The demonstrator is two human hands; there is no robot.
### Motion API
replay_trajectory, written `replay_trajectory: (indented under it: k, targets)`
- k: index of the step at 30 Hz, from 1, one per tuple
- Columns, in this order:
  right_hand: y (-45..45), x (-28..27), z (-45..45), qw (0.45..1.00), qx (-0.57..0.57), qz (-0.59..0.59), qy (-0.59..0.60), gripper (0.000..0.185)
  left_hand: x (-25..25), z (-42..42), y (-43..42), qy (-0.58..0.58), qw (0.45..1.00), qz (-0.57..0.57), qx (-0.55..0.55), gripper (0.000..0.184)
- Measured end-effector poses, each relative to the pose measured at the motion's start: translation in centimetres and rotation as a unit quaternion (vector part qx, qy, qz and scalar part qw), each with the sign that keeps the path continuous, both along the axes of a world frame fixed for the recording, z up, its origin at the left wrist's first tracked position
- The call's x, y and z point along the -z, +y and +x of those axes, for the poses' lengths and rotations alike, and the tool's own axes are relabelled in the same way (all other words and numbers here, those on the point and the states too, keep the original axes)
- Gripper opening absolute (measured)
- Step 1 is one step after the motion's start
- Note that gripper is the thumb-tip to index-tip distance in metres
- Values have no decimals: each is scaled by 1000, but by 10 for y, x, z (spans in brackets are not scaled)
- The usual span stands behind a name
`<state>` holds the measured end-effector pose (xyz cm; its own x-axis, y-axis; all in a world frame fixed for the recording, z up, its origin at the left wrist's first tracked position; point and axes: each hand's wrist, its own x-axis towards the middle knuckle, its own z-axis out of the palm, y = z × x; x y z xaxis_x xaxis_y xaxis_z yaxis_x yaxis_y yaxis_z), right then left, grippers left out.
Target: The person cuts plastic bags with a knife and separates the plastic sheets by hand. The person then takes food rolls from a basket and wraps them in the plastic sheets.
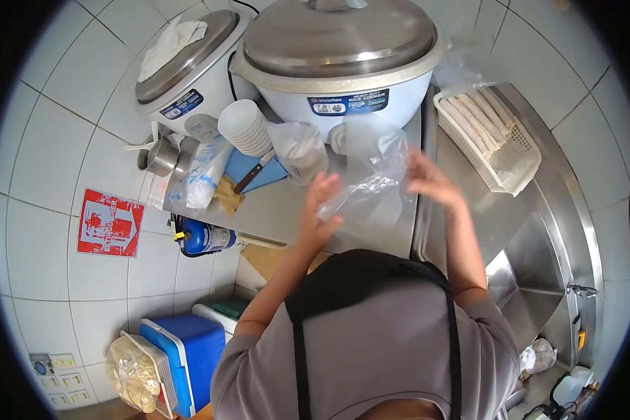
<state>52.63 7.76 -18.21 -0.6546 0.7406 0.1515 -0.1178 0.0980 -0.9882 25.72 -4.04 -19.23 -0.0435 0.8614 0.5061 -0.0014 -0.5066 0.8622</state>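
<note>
A clear plastic bag (pixel 376 168) spreads between my hands over the counter, in front of the large rice cooker (pixel 343 63). My left hand (pixel 320 210) is at the bag's lower left edge, thumb and fingers apart. At the opposite edge, my right hand (pixel 432 183) has its fingertips closed against the plastic, slightly blurred. Just left of the bag stands another bag with something pale brown inside (pixel 299 154). Beside that are a stack of white cups (pixel 245 128) and a knife (pixel 255 173) with a brown handle, lying on a blue cloth (pixel 269 175).
A smaller rice cooker (pixel 189 66) stands at the back left, near a metal pot (pixel 159 157) and a plastic packet (pixel 206 171). Right of the counter, a white basket (pixel 514 164) holds several pale rolls on the steel sink unit (pixel 469 217). A blue cooler (pixel 182 357) sits at lower left.
</note>
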Motion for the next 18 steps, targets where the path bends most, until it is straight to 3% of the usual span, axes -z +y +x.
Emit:
replay_trajectory:
  k: [3, 4, 5, 8, 9, 12, 14, 18]
  targets:
    - [-28, 19, -25, 992, -22, -121, -21, 45, 39, -29, 28, 14, 955, -48, -291, 92]
    - [-33, 20, -26, 985, -37, -169, -18, 39, 35, -33, 40, 47, 950, -57, -305, 96]
    - [-39, 19, -25, 990, 5, -143, -17, 22, 31, -38, 53, 81, 943, -67, -316, 101]
    - [-40, -2, -11, 979, 25, -71, -187, 21, 51, -51, 89, 158, 914, -61, -368, 108]
    - [-43, -12, -8, 962, 41, 14, -269, 22, 53, -52, 95, 178, 903, -52, -388, 109]
    - [-60, -26, -5, 936, 85, 140, -312, 22, 58, -59, 102, 152, 883, -101, -432, 107]
    - [-67, -38, -5, 923, 70, 167, -341, 22, 69, -77, 113, 144, 873, -68, -461, 106]
    - [-79, -62, -13, 923, 125, 128, -341, 21, 71, -97, 118, 98, 889, -22, -447, 108]
